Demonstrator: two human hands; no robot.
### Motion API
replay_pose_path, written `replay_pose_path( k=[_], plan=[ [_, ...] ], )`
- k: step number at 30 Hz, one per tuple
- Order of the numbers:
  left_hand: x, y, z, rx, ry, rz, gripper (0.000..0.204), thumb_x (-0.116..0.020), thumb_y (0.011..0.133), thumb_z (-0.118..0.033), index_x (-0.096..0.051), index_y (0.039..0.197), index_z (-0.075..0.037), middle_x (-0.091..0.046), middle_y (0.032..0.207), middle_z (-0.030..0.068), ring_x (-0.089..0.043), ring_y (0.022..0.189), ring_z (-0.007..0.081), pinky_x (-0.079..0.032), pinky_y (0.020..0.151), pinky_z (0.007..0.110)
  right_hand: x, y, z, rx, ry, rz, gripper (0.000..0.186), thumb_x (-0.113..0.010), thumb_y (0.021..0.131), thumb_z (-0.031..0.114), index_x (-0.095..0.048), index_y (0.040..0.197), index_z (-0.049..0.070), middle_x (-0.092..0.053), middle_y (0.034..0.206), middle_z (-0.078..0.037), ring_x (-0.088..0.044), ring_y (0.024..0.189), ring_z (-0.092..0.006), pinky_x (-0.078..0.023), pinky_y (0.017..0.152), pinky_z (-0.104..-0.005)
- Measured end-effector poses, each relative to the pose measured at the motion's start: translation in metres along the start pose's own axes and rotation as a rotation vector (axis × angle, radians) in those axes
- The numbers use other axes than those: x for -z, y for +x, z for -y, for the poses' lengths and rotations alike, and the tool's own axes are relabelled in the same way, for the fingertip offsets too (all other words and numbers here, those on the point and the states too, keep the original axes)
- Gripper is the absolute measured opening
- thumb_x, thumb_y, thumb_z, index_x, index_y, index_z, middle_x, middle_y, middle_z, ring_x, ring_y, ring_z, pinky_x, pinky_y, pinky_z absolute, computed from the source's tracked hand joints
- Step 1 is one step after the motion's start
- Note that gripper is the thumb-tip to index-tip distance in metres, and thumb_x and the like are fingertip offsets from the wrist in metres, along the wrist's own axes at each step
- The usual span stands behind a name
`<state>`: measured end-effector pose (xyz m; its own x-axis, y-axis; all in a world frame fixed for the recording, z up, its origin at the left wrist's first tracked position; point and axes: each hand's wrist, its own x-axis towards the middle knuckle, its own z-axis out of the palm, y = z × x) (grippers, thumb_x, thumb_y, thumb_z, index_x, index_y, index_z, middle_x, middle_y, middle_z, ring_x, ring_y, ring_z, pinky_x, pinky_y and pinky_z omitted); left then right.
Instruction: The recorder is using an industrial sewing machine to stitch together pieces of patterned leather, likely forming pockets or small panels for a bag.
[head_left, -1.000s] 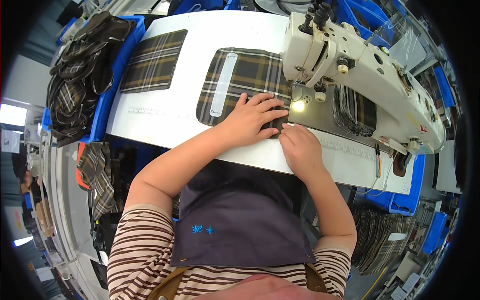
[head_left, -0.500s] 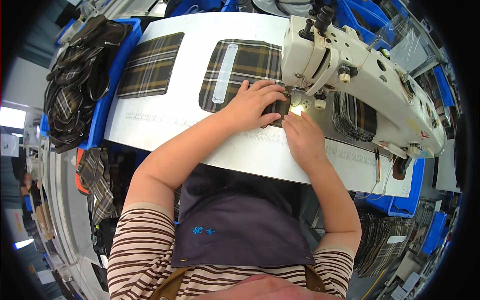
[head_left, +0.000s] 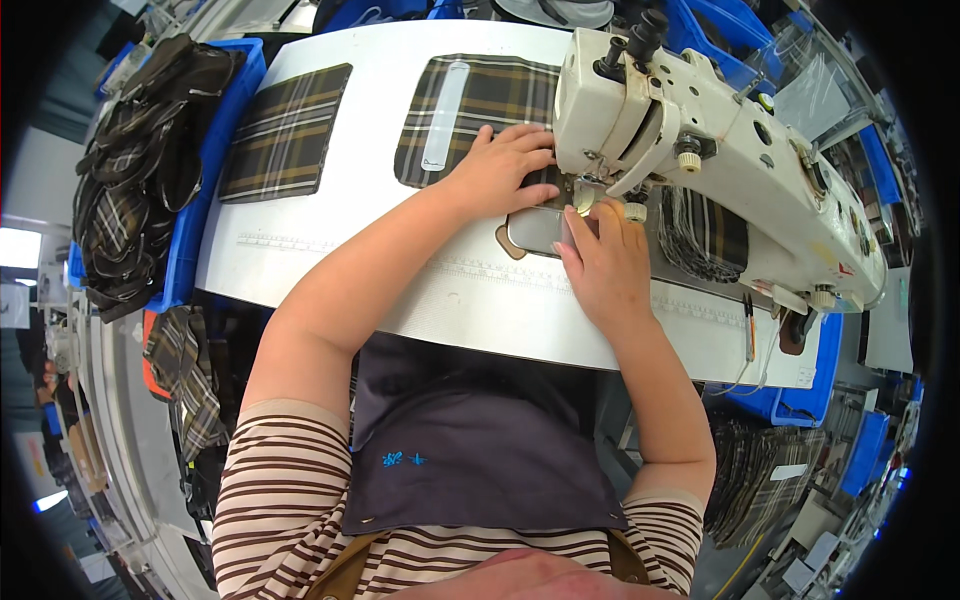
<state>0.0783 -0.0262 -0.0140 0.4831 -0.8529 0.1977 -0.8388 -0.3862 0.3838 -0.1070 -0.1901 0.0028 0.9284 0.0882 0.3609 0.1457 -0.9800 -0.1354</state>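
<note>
My left hand (head_left: 497,178) lies with fingers spread on the lower right part of a dark plaid fabric panel (head_left: 500,85), next to the needle area of a white sewing machine (head_left: 715,135). A pale, narrow strip (head_left: 446,115) lies along the panel's left part. My right hand (head_left: 610,270) is at the metal needle plate, its fingers stretched out and apart beside the presser foot. The machine head hides the panel's right edge. Whether the right fingertips touch fabric does not show.
On the white table (head_left: 370,100) lies another plaid piece (head_left: 285,135) at left, beside a blue bin (head_left: 215,170) heaped with dark plaid pieces (head_left: 130,190). Right of the needle stands a plaid stack (head_left: 710,235). Thread snips (head_left: 749,330) lie near the right front edge.
The panel and my left hand have moved away from me, toward the far side. More of the metal plate shows. My right fingers have moved up closer to the presser foot.
</note>
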Motion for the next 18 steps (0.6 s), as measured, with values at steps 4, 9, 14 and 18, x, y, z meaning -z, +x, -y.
replay_pose_path(
  k=[4,9,14,18],
  plan=[
    [-0.002,0.009,0.003,0.036,0.075,0.002,0.048,-0.066,0.095,-0.047,-0.069,0.131,-0.015,-0.05,0.155,0.0006,-0.038,0.149,0.0269,-0.031,0.111,0.065,-0.002,-0.002,-0.001,-0.021,-0.01,-0.016,0.048,-0.078,0.088,0.029,-0.067,0.13,0.01,-0.062,0.118,-0.012,-0.06,0.108,-0.0292,-0.04,0.114,-0.0506],
    [-0.002,0.014,0.004,0.096,0.107,-0.051,0.047,-0.065,0.096,-0.047,-0.068,0.135,-0.02,-0.052,0.153,0.0009,-0.038,0.148,0.0261,-0.032,0.11,0.063,-0.005,-0.003,-0.003,-0.011,0.017,-0.053,0.046,-0.078,0.088,0.028,-0.068,0.128,0.008,-0.063,0.119,-0.013,-0.06,0.108,-0.0309,-0.041,0.113,-0.0511],
    [-0.002,0.015,0.005,0.095,0.12,-0.058,0.047,-0.064,0.096,-0.047,-0.067,0.136,-0.021,-0.053,0.152,0.001,-0.039,0.147,0.0252,-0.033,0.109,0.061,-0.006,-0.005,-0.003,0.005,0.026,-0.096,0.044,-0.078,0.087,0.025,-0.069,0.126,0.006,-0.062,0.121,-0.014,-0.059,0.111,-0.0336,-0.043,0.109,-0.0504],
    [-0.003,0.015,0.004,0.11,0.13,-0.068,0.047,-0.064,0.096,-0.048,-0.067,0.135,-0.022,-0.053,0.151,0.0011,-0.039,0.147,0.0252,-0.033,0.108,0.06,-0.008,-0.008,-0.003,-0.011,0.064,-0.1,0.044,-0.078,0.086,0.023,-0.069,0.125,0.005,-0.062,0.124,-0.015,-0.057,0.115,-0.0358,-0.045,0.104,-0.0486]
  ],
)
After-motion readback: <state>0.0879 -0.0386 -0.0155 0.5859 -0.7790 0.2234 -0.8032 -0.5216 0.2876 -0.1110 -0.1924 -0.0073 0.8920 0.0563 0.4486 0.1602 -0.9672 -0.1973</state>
